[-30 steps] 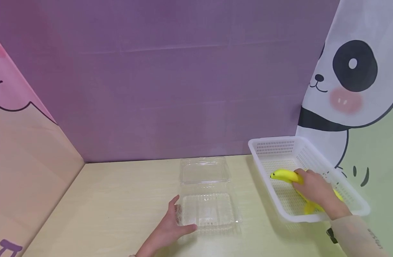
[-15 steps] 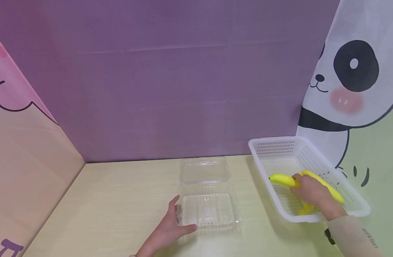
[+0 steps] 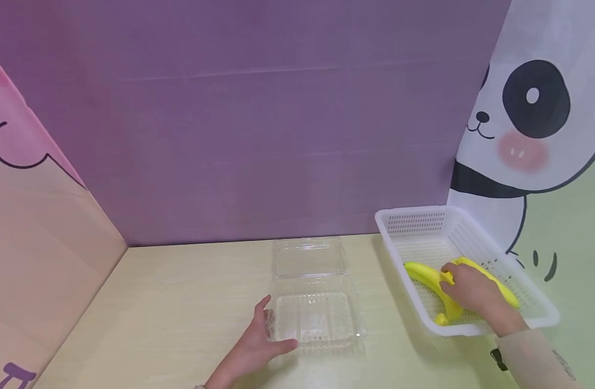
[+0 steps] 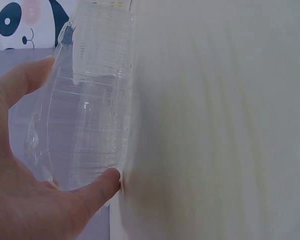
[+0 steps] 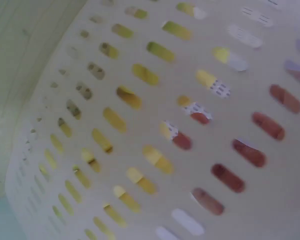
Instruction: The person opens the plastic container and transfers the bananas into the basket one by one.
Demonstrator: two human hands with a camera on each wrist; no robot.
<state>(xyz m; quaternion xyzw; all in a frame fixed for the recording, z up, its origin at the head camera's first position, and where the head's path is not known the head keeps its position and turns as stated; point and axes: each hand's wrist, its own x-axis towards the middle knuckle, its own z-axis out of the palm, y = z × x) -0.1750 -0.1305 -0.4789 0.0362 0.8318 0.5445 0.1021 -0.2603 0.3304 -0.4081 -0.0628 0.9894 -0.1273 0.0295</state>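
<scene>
An unlidded clear plastic clamshell container (image 3: 314,319) lies on the table in front of me, its lid half (image 3: 309,259) folded back to the far side. At its near left corner rests my left hand (image 3: 253,340), thumb and fingers spread and straight along the edges. The left wrist view shows that hand (image 4: 45,165) against the container's ribbed side (image 4: 90,115). My right hand (image 3: 474,292) is inside the white basket (image 3: 409,294), its fingers curled on a yellow banana (image 3: 426,274). Another banana (image 3: 501,289) lies to the right, partly hidden beneath that hand.
The perforated basket stands at the table's right, near the panda-printed wall (image 3: 535,151). A purple backdrop (image 3: 253,135) closes the far side. The right wrist view shows mostly the basket's slotted wall (image 5: 190,165), with yellow and reddish colour through its holes.
In the basket, the banana at my right hand has turned and lowered, its near end swinging left. The right hand shifted slightly left. The left hand and container stay put.
</scene>
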